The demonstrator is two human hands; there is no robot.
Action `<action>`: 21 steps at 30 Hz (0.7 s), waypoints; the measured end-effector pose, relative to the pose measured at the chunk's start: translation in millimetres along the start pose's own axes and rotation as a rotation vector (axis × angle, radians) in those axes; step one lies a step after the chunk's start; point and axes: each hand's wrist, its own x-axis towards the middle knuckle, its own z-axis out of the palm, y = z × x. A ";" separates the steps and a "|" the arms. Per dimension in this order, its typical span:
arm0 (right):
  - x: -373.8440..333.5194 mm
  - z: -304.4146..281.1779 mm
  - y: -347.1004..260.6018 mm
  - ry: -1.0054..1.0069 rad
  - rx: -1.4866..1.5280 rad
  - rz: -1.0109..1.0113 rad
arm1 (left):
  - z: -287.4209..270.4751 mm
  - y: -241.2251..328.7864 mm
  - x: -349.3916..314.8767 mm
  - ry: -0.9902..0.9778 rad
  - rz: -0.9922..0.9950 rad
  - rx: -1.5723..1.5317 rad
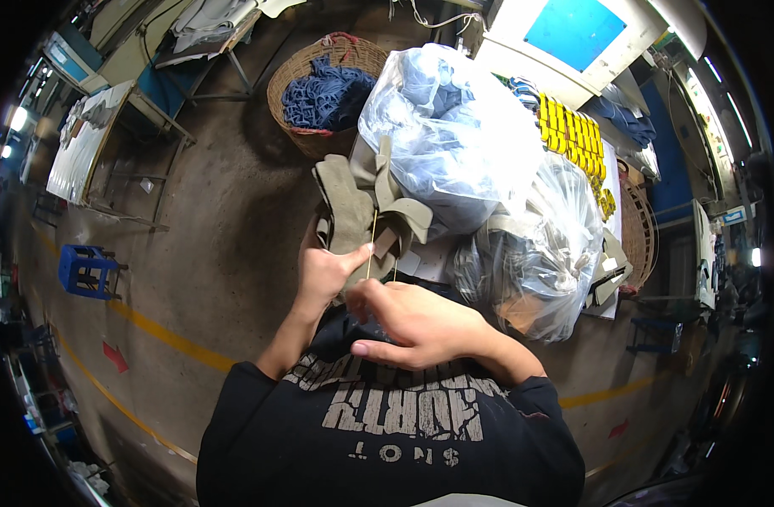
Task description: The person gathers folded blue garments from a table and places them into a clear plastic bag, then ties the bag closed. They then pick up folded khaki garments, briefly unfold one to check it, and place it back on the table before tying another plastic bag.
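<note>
A bundle of khaki fabric strips point(344, 190), folded and with loose ends curling out at the top, is gripped in my left hand point(321, 275). My left thumb presses against its near side. From the bundle a thin yellow band point(372, 232) stretches toward me, looking like a rubber band. Its near end runs to the curled fingers of my right hand point(425, 325), which is closed on it with the thumb pointing left. The fingertips are partly hidden behind the back of that hand.
A wicker basket point(277, 89) of blue fabric strips point(323, 97) stands on the floor ahead. Large clear plastic bags hold blue pieces point(437, 84) and khaki pieces point(543, 253) at right. Bundled yellow strips point(573, 135) lie beyond. A blue stool point(89, 272) stands left.
</note>
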 end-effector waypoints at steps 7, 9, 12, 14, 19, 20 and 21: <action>-8.1 13.0 28.4 -0.109 -0.038 0.308 | -15.2 2.6 -2.1 -0.040 -0.222 -0.646; -19.4 9.5 47.0 0.069 0.116 0.400 | -27.9 -1.6 -3.1 0.069 -0.482 -0.788; -25.6 3.4 74.5 0.239 0.660 0.462 | -43.6 -10.2 -2.1 0.125 -0.483 -0.899; -24.7 0.1 84.9 0.280 0.197 0.356 | -49.7 -13.8 -1.8 -0.077 -0.370 -0.951; -15.7 -0.1 77.2 0.340 0.264 0.241 | -35.3 -15.1 -12.1 0.107 -0.524 -0.905; -14.7 0.6 72.4 0.360 0.321 0.183 | -31.5 -14.8 -12.0 0.113 -0.521 -0.915; -13.6 -0.2 68.6 0.394 0.378 0.113 | -27.3 -14.7 -12.4 0.128 -0.526 -0.917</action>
